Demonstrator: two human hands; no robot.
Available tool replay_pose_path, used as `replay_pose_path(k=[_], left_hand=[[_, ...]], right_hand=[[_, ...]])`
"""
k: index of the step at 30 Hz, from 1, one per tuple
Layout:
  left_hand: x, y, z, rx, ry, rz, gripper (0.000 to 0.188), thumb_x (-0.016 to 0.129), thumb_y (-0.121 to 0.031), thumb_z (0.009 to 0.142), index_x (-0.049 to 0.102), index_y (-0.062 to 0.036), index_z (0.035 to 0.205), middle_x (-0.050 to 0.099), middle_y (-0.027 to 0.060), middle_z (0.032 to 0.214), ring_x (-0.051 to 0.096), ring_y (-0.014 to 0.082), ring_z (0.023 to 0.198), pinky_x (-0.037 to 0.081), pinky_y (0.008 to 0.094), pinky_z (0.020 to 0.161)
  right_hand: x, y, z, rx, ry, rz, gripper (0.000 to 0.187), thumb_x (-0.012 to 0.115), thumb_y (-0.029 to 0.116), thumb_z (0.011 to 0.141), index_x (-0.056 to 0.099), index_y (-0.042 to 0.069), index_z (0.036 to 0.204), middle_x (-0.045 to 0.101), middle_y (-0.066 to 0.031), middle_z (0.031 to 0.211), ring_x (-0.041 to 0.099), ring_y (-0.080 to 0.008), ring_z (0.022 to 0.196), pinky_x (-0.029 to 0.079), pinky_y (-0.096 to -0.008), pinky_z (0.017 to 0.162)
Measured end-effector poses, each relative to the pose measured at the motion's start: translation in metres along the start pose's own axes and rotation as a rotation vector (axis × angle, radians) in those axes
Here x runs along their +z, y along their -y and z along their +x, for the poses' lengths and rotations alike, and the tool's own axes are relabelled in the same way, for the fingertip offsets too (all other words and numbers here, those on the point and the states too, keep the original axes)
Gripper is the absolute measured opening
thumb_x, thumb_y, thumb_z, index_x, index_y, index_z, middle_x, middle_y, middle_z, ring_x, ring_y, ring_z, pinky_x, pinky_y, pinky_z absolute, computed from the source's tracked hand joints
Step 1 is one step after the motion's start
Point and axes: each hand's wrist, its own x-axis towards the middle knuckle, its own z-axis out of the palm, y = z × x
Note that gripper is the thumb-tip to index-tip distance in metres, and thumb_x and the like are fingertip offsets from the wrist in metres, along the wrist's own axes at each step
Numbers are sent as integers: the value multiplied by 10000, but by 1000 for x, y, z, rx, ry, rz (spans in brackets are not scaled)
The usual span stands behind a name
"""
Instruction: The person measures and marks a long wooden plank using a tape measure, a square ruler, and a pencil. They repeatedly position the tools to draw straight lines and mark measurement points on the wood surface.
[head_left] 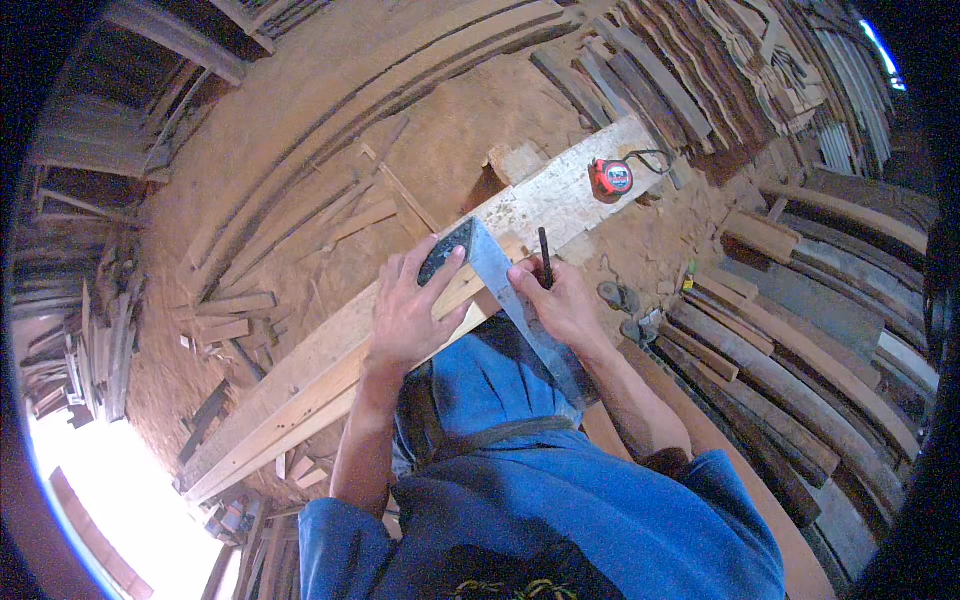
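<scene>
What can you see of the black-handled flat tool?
It has a black handle and a broad, flat, silvery blade, apparently metal. It lies over pale timber, handle at the far left end, blade slanting toward the lower right. The left hand lies on the handle, fingers spread; the right hand is at the blade's right edge. Any teeth are indiscernible.
</scene>
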Motion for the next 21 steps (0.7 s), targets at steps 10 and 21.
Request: replay_pose_path(k=[10,21], left_hand=[[2,0,0,4,-21,-2,775,886,-271,702,627,-249,1432,517,127,1444,545,363,1165,470,477,1030],[-2,-1,0,-60,70,-33,697,851,-317,765,638,-192,1417,506,181,1485,513,437,1298,412,541,1125]], right_hand=[[6,-17,2,-51,-5,165,324,664,319,1016,713,-1,1012,649,5,766,563,-100,691,477,-320,625],[3,-11,2,56,-7,103,297,658,298,1020,715,7,997,651,1,755,575,-93,683,460,-299,612]])
